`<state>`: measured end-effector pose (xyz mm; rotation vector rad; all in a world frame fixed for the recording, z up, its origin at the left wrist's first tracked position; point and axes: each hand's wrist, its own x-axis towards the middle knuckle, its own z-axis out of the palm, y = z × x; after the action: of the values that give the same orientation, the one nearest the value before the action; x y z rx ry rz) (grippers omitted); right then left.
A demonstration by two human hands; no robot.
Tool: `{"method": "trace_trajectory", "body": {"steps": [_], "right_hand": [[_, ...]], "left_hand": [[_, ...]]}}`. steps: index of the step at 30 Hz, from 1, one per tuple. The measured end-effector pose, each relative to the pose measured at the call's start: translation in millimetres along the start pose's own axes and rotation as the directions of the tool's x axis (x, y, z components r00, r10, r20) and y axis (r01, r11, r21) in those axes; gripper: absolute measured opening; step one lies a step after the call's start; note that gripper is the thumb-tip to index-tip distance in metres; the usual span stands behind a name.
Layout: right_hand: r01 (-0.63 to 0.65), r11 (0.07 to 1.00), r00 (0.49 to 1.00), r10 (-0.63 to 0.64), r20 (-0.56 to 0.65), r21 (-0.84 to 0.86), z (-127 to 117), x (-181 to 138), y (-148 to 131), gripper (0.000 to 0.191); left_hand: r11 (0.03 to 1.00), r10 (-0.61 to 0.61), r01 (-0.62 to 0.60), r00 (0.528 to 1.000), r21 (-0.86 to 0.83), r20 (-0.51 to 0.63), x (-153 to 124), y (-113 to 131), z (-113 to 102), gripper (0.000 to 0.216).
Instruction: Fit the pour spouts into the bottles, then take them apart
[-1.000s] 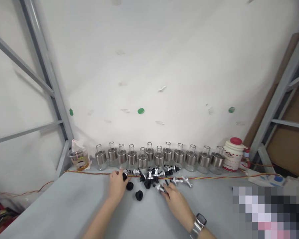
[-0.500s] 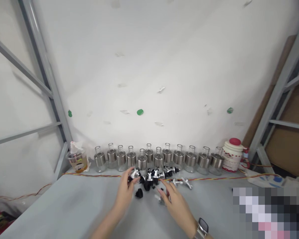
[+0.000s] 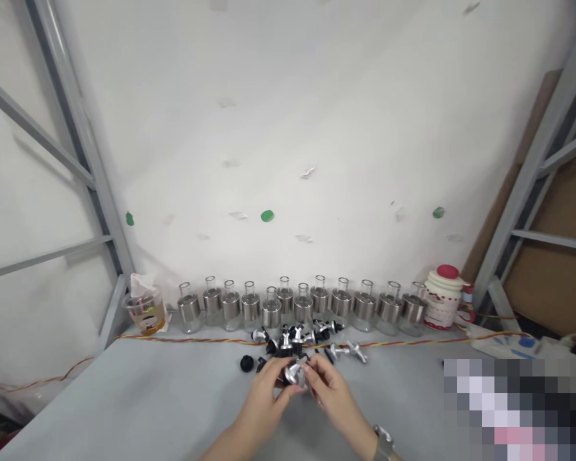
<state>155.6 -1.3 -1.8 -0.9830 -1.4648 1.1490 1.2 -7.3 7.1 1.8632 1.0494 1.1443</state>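
Twelve glass bottles [image 3: 189,308] are standing, silver-and-black spouts [image 3: 287,340] are overlapping too much to count, one left hand [image 3: 265,394], one right hand [image 3: 333,389], one watch [image 3: 383,443], one cup [image 3: 146,321], one jar [image 3: 442,305] are showing.

- At the left end of the table [image 3: 139,390] we see a clear cup [image 3: 146,316] with a printed label, a crumpled white tissue [image 3: 143,282] at its top.
- Towards the right end we find a cream jar [image 3: 442,301] with a red lid [image 3: 448,272].
- We trace a twisted red-and-yellow wire [image 3: 196,339] across the table.
- Farther right we notice a white object with a blue patch [image 3: 527,342].
- Behind, we face a white wall [image 3: 269,96] bearing green spots [image 3: 267,216].
- On our left stands a grey metal frame [image 3: 70,96].
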Motion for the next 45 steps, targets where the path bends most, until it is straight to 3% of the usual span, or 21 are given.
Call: {"method": "trace_trajectory", "body": {"steps": [5,9,13,16,18,21,24,26,28,31,33,35,40,45], "right_hand": [[-0.130,0.977,0.991,0.120,0.065,0.170,2,2,-3,0.040],[-0.172,0.963,0.985,0.169,0.034,0.208,0,3,-4,0.041],[-0.188,0.965,0.981,0.192,-0.001,0.183,2,2,-4,0.042],[-0.192,0.967,0.980,0.197,-0.018,0.168,3,2,-4,0.039],[-0.177,0.977,0.978,0.188,-0.090,0.117,-1,5,-4,0.037],[-0.166,0.976,0.957,0.126,-0.260,-0.139,-18,13,2,0.033],[-0.175,0.930,0.954,0.079,-0.289,-0.322,-37,20,12,0.027],[-0.176,0.896,0.959,0.062,-0.278,-0.407,-45,21,19,0.022],[-0.175,0.858,0.965,0.053,-0.255,-0.483,-47,20,23,0.017],[-0.160,0.819,0.974,0.040,-0.223,-0.550,-44,16,19,0.021],[-0.113,0.811,0.978,-0.010,-0.207,-0.574,-39,12,10,0.028],[-0.024,0.811,0.984,-0.086,-0.159,-0.585,-32,7,0,0.035],[0.172,0.717,0.981,-0.188,0.051,-0.675,-15,-4,-12,0.028],[0.260,0.556,0.945,-0.313,0.092,-0.789,-9,-6,-1,0.033]], "left_hand": [[1.000,0.001,-0.001,1.000,0.013,-0.002,1,4,-1,0.027],[0.960,-0.185,0.193,0.981,-0.205,0.060,3,8,5,0.027],[0.765,-0.362,0.453,0.890,-0.458,0.275,7,6,11,0.040],[0.646,-0.406,0.583,0.809,-0.493,0.425,9,3,13,0.048],[0.606,-0.443,0.627,0.778,-0.490,0.446,10,1,14,0.051],[0.646,-0.500,0.571,0.818,-0.507,0.285,11,-2,12,0.053],[0.744,-0.485,0.435,0.874,-0.508,0.039,12,-5,9,0.057],[0.791,-0.471,0.403,0.882,-0.460,-0.036,12,-8,8,0.058],[0.842,-0.453,0.404,0.889,-0.356,-0.064,10,-12,8,0.057],[0.944,-0.331,0.327,0.933,-0.053,-0.142,6,-15,6,0.049],[0.957,-0.216,0.239,0.965,0.165,-0.146,2,-14,5,0.045],[0.944,-0.164,0.185,0.982,0.273,-0.096,0,-12,4,0.046],[0.945,-0.128,0.120,0.992,0.303,0.007,-4,-2,6,0.033],[0.943,-0.108,0.090,0.993,0.320,0.040,-6,7,9,0.023]]}}
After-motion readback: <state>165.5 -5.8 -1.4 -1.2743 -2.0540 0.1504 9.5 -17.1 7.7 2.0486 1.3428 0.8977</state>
